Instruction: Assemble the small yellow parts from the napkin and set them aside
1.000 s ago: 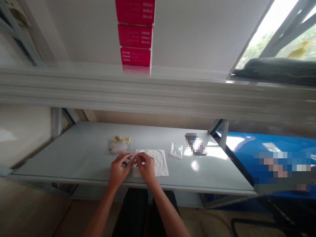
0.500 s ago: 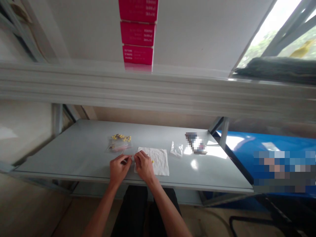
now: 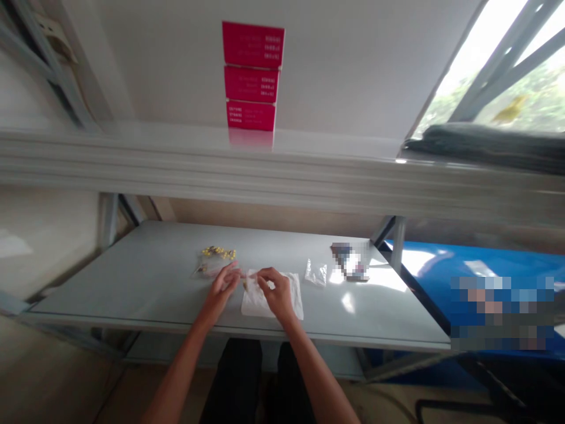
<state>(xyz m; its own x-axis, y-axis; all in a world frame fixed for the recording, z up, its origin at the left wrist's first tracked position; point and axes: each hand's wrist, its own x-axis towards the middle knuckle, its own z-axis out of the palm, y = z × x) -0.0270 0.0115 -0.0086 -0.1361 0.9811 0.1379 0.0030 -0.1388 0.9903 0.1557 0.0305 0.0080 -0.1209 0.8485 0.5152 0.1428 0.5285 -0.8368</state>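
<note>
Boxes (image 3: 252, 84), white print (image 3: 267, 93) (too blurred to read), right hand (image 3: 279, 293) over cloth (image 3: 258, 307)

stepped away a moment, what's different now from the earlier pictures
The right hand has moved rightward over the white cloth, widening the gap from the left hand. Whether anything was gripped or released is too blurred to tell. The cloth, yellow pieces and right-side clear bag stayed put.
</note>
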